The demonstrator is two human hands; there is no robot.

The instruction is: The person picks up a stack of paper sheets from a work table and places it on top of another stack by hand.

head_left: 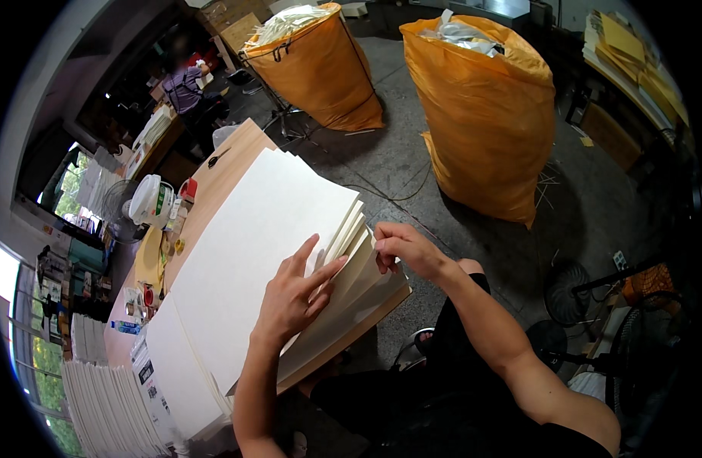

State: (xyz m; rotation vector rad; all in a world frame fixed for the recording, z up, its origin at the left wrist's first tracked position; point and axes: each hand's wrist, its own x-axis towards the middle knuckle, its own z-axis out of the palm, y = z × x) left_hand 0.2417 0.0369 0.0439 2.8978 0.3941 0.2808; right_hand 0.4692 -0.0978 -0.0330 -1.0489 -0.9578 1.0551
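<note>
A thick stack of large white paper sheets [252, 252] lies on a wooden table [229, 156]. My left hand [294, 294] rests flat on top of the stack near its right corner, fingers spread, holding the upper sheets down. My right hand [404, 248] pinches the edge of a few sheets at the stack's right corner, where the sheets fan apart in lifted layers. A second, lower pile of white sheets [179, 374] lies to the left of my left forearm.
Two tall orange sacks [484, 126] [320, 72] stuffed with paper scraps stand on the concrete floor. Scissors [216, 159], a white jug [151, 200] and small clutter sit at the table's far side. A person [185, 85] sits far back. Fans [568, 286] stand at right.
</note>
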